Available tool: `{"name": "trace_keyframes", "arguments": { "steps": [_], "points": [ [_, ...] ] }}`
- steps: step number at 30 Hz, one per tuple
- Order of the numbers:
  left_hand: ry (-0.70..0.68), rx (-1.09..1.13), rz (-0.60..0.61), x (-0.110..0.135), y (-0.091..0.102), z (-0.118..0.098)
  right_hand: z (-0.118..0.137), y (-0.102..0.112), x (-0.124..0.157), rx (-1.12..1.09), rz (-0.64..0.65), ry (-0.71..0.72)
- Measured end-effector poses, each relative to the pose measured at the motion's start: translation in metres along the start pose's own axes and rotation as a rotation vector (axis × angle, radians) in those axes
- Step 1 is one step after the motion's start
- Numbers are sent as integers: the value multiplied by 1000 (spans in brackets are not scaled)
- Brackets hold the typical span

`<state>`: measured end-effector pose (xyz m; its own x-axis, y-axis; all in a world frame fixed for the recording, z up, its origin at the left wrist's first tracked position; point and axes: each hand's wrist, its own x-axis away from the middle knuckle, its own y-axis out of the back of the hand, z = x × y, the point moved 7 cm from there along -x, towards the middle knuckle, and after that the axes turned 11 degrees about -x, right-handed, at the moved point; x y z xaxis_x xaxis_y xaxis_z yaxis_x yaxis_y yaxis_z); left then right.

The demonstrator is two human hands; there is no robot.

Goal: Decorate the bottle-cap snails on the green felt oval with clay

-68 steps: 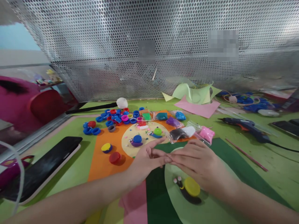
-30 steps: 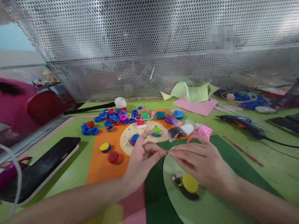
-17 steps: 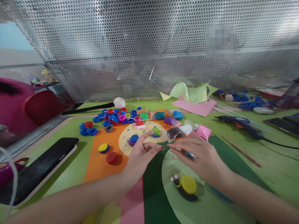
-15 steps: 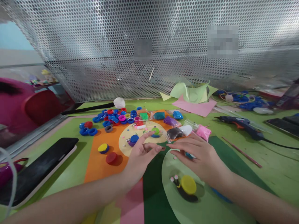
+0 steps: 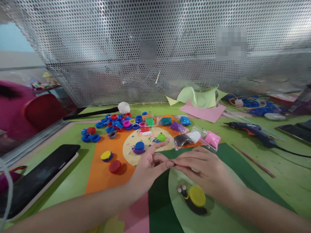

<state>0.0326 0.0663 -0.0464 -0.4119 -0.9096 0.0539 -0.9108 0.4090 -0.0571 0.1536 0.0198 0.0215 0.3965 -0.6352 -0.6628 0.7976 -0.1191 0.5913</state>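
My left hand [image 5: 150,166] and my right hand [image 5: 202,168] meet fingertip to fingertip above the light green paper circle [image 5: 218,213]. Both pinch at the same spot; whatever sits between the fingers is too small to make out. The left index finger points out toward the cream circle [image 5: 148,147]. Just below my right hand, a yellow bottle cap [image 5: 197,195] lies on a black clay snail shape [image 5: 186,192] with two small pink-white eye stalks. Small bags of coloured clay [image 5: 191,137] lie right behind the hands.
Several blue, red and pink bottle caps [image 5: 114,124] are scattered at the back left on orange paper [image 5: 107,171]. A black phone [image 5: 39,178] lies at left. A blue glue gun [image 5: 252,129] and a thin stick [image 5: 252,160] lie at right. A perforated metal screen [image 5: 155,48] closes the back.
My hands came apart for a moment, the right one lifting off the green circle, then came back together at the fingertips, slightly lower and nearer the snail shape.
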Motion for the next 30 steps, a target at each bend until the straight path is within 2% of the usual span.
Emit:
{"name": "trace_keyframes", "arguments": {
  "steps": [4,10,15,19,22,25,30],
  "points": [
    [-1,-20,14,1,-1,0,3,2,0,1,-5,34],
    [-25,24,2,4,-3,-4,18,4,1,129,-18,156],
    [-98,-47,-57,12,-3,-12,21,7,2,106,-85,134],
    [-49,-1,-79,9,0,-8,8,15,-1,62,-133,-23],
    [12,52,-108,3,5,-4,-11,22,-2,-38,-170,-231],
    [44,43,-109,-1,7,0,-28,19,-1,-200,-153,-448],
    [31,116,-60,0,5,1,-35,13,0,-361,-146,-597]
  ]
}}
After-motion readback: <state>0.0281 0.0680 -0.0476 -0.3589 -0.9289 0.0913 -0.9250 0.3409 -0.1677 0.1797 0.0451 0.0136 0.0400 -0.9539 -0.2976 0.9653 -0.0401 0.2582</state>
